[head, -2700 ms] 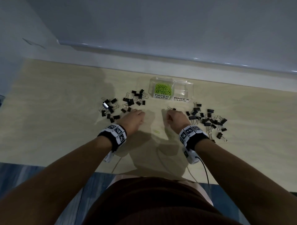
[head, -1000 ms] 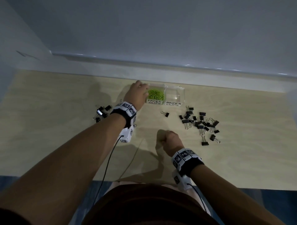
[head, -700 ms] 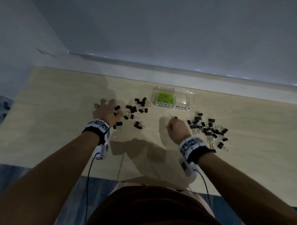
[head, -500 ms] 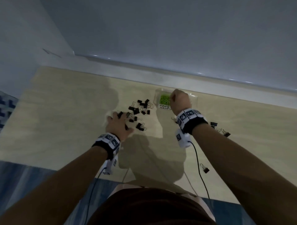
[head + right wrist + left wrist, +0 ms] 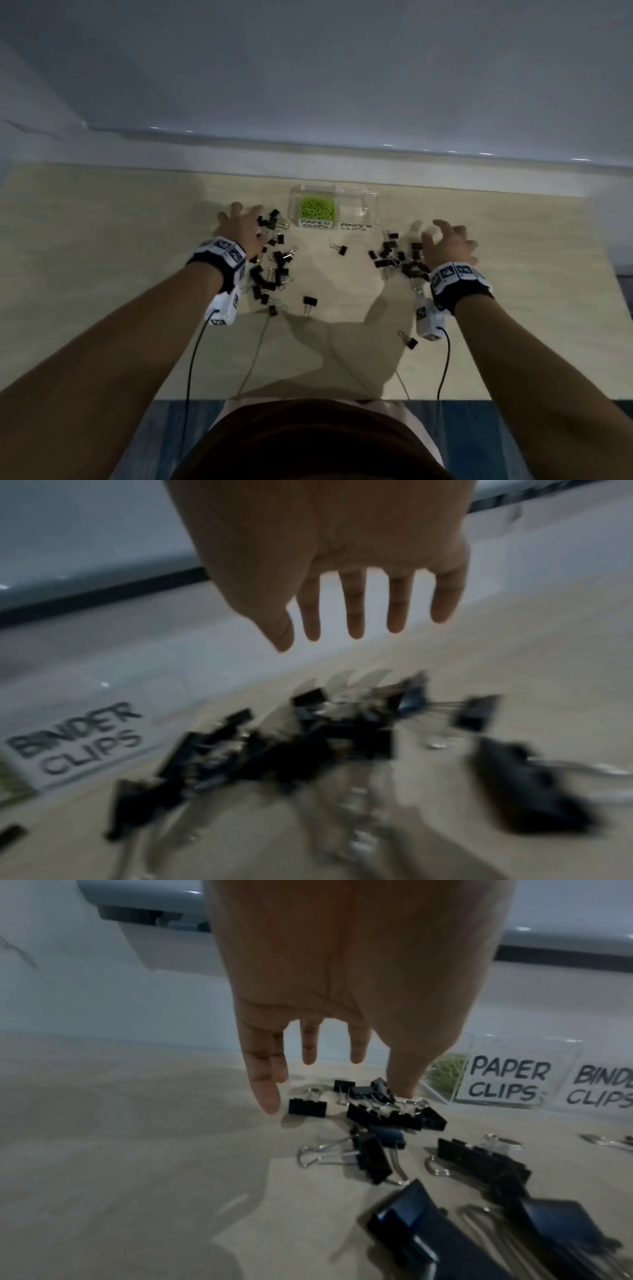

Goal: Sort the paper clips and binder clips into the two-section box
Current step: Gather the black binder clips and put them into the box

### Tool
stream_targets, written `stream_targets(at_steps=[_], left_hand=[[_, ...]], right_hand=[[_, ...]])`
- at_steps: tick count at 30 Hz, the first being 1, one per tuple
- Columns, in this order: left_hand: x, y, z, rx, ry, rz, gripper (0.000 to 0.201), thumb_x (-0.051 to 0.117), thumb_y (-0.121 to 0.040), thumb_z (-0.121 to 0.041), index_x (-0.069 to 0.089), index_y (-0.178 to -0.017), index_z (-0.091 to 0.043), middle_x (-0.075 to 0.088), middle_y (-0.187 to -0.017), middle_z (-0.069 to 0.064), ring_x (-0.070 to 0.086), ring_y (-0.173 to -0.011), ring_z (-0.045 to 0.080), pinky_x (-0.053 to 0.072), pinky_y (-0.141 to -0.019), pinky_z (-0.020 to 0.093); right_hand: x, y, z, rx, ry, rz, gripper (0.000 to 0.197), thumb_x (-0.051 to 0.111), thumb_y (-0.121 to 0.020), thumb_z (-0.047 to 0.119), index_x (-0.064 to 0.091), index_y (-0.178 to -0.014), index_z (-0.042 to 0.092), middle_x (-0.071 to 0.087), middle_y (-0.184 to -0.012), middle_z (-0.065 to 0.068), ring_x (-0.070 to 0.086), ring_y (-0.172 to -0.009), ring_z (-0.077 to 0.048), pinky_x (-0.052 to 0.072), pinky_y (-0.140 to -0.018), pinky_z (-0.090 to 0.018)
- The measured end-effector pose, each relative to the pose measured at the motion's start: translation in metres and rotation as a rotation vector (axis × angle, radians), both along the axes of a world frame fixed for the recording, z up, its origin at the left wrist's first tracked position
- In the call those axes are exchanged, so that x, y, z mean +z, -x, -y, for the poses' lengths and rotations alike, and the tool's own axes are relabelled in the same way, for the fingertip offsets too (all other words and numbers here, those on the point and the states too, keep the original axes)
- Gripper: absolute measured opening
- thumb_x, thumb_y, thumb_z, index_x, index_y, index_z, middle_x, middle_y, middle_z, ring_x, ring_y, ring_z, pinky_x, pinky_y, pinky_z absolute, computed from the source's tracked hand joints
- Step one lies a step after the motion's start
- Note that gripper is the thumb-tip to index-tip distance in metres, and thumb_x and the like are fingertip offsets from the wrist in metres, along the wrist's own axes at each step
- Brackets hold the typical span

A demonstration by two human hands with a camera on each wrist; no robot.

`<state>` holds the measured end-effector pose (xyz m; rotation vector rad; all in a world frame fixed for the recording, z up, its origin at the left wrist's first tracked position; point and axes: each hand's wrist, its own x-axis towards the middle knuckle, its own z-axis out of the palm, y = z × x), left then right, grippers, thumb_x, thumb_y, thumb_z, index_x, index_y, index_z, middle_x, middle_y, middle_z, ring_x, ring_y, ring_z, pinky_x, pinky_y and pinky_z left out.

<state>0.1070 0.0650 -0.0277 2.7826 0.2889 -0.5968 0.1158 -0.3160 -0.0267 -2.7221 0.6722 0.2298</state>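
Observation:
A clear two-section box (image 5: 371, 205) stands at the far middle of the table. Green paper clips (image 5: 317, 209) fill its left section, labelled PAPER CLIPS (image 5: 507, 1083); its right section, labelled BINDER CLIPS (image 5: 75, 737), looks bare. Black binder clips lie in a left pile (image 5: 274, 270) and a right pile (image 5: 390, 258). My left hand (image 5: 241, 222) hovers with fingers spread at the far left edge of the left pile, fingertips (image 5: 267, 1104) just beside a clip. Over the right pile my right hand (image 5: 445, 240) is spread wide and holds nothing; its wrist view (image 5: 356, 610) is blurred.
Single binder clips lie apart: one (image 5: 339, 248) in front of the box, one (image 5: 310, 303) near the table's middle, one (image 5: 407, 341) near the front right. A pale ledge and wall (image 5: 308, 161) rise right behind the box. Wrist cables trail over the front edge (image 5: 274, 399).
My right hand has left the box, moved back right over the right pile and spread its fingers. My left hand has shifted further forward along the left pile with fingers spread.

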Motion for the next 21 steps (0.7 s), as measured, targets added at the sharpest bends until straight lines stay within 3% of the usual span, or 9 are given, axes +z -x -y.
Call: stream_targets(at_steps=[2, 4, 9, 15, 18, 21], left_hand=[[-0.004, -0.004, 0.003, -0.063, -0.007, -0.059, 0.066, 0.055, -0.085, -0.050, 0.026, -0.143, -0.038, 0.022, -0.146, 0.009, 0.026, -0.128, 0.042, 0.040, -0.100, 0.050], [-0.009, 0.003, 0.011, -0.100, -0.023, -0.071, 0.069, 0.054, -0.085, -0.054, 0.023, -0.144, -0.039, 0.024, -0.144, 0.009, 0.028, -0.126, 0.042, 0.041, -0.099, 0.048], [-0.012, 0.038, 0.042, -0.061, 0.012, -0.041, 0.059, 0.053, -0.090, -0.043, 0.027, -0.143, -0.034, 0.025, -0.142, 0.009, 0.030, -0.123, 0.039, 0.045, -0.095, 0.047], [-0.005, 0.071, 0.061, -0.120, 0.118, 0.021, 0.054, 0.056, -0.089, -0.032, 0.038, -0.139, -0.024, 0.033, -0.138, 0.012, 0.032, -0.124, 0.035, 0.041, -0.099, 0.044], [0.000, 0.088, 0.057, -0.204, 0.154, 0.137, 0.040, 0.060, -0.087, -0.028, 0.052, -0.125, -0.019, 0.043, -0.125, 0.007, 0.037, -0.117, 0.026, 0.045, -0.092, 0.038], [0.000, 0.106, 0.066, -0.362, 0.249, 0.096, 0.026, 0.059, -0.088, -0.025, 0.060, -0.113, -0.014, 0.049, -0.116, 0.003, 0.049, -0.107, 0.022, 0.046, -0.088, 0.033]], right_hand=[[-0.011, 0.009, 0.022, 0.053, -0.031, -0.196, 0.041, 0.040, -0.083, 0.049, 0.046, -0.124, 0.044, 0.035, -0.138, 0.003, 0.030, -0.123, -0.033, 0.030, -0.098, -0.053], [-0.020, 0.019, 0.025, 0.161, -0.039, -0.274, 0.041, 0.039, -0.083, 0.049, 0.048, -0.122, 0.043, 0.036, -0.140, 0.005, 0.029, -0.127, -0.029, 0.030, -0.097, -0.049], [-0.021, 0.049, -0.019, 0.142, -0.077, -0.162, 0.039, 0.049, -0.087, 0.036, 0.050, -0.126, 0.033, 0.036, -0.134, -0.005, 0.034, -0.115, -0.036, 0.038, -0.089, -0.041], [-0.010, 0.076, -0.071, 0.440, -0.164, -0.062, 0.044, 0.049, -0.087, 0.017, 0.048, -0.130, 0.027, 0.036, -0.132, -0.010, 0.037, -0.113, -0.038, 0.040, -0.095, -0.046], [-0.002, 0.086, -0.063, 0.474, -0.164, -0.014, 0.035, 0.053, -0.084, 0.016, 0.055, -0.119, 0.024, 0.044, -0.122, -0.008, 0.044, -0.109, -0.031, 0.047, -0.089, -0.044], [0.002, 0.100, -0.039, 0.459, -0.173, -0.086, 0.021, 0.060, -0.080, 0.017, 0.061, -0.100, 0.024, 0.050, -0.102, -0.001, 0.056, -0.093, -0.024, 0.049, -0.076, -0.033]])
